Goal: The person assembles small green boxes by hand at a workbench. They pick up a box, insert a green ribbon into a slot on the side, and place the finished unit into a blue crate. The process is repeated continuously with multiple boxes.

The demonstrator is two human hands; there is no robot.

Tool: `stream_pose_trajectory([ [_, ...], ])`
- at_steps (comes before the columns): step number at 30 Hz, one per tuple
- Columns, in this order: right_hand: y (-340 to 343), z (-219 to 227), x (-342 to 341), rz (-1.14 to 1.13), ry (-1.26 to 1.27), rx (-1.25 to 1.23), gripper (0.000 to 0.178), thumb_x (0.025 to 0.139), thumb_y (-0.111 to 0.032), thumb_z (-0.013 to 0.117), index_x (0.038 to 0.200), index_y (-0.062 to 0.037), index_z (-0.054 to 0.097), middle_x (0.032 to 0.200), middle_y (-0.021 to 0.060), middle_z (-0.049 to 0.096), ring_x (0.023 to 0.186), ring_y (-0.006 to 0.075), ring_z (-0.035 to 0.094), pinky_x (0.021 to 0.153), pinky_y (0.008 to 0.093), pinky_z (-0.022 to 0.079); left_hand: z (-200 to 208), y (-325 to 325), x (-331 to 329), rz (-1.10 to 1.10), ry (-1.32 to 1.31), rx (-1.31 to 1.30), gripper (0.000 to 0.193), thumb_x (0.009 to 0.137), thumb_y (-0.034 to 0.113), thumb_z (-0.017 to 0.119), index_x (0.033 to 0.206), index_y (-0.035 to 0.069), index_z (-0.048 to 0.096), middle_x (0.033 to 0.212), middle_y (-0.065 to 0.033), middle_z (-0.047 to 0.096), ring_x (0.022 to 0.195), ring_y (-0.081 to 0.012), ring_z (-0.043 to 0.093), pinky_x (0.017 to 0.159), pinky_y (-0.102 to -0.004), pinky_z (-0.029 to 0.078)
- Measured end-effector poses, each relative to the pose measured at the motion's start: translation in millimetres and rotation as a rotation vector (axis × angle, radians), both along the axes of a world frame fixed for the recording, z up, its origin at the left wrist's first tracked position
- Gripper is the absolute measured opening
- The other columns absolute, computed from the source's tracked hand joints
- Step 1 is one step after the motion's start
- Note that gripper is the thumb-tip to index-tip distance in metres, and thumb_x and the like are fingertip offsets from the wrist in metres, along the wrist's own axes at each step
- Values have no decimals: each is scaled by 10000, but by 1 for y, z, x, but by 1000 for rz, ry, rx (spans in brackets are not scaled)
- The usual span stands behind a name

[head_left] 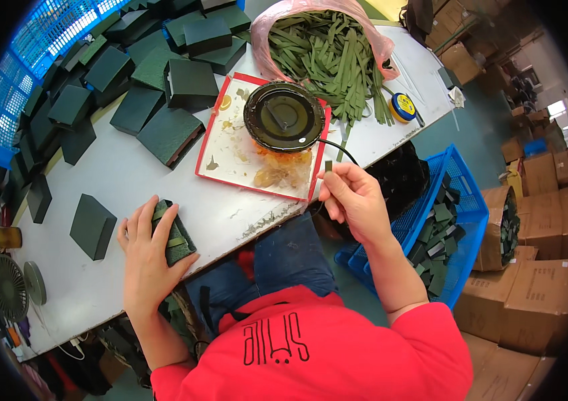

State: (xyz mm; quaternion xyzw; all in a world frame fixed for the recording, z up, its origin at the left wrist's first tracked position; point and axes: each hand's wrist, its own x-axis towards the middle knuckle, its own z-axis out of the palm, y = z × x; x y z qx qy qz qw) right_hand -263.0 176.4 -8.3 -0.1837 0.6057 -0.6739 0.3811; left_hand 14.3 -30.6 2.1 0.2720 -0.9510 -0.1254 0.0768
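Observation:
My left hand (pixel 145 250) lies flat with fingers spread on a small dark green box (pixel 176 234) with a green ribbon strip across it, near the table's front edge. My right hand (pixel 351 197) is raised just past the table edge, pinching a short green ribbon strip (pixel 329 165) upright between thumb and fingers. In front of it stands a round dark glue pot (pixel 284 117) with a black cord, set on a red-rimmed white tray (pixel 230 147) smeared with amber glue.
Many dark green boxes (pixel 170 134) are piled at the table's back left; one (pixel 93 226) lies alone left of my hand. A pink bag of green ribbon strips (pixel 331 50) lies behind the pot. A blue crate (pixel 444 220) stands at right, cardboard cartons (pixel 538 294) beyond, small fans (pixel 10 287) at left.

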Motion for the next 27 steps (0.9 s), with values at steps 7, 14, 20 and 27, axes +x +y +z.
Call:
stream_pose_trajectory([
  [7,-28,-8,-3,-44,-49,-53,246,1024,-245,663,1030,0,664,745,4,611,505,33,450,432,194,328,0,0,0,2,3,7,865,593,203,895,1388,92,573,1513,-156,449,1399,-359,400,1184,-514,237],
  [14,-38,-13,-6,-43,-43,-30,255,1014,-271,679,979,-19,660,699,-18,578,492,28,412,429,204,282,-1,0,1,-1,12,16,865,594,213,895,1387,93,573,1510,-155,449,1402,-357,392,1187,-524,229],
  [20,-43,-17,-9,-76,-75,-23,241,1002,-260,690,935,-31,653,692,-19,574,481,30,395,422,208,248,-2,0,2,6,7,18,866,593,210,896,1388,92,571,1512,-151,450,1404,-355,391,1187,-526,228],
  [27,-42,-17,-13,-67,-224,-73,199,990,-211,690,908,-34,648,684,-16,566,490,35,395,443,203,268,-3,1,-1,29,42,36,882,591,224,911,1397,112,569,1498,-145,472,1367,-354,433,1163,-591,233],
])
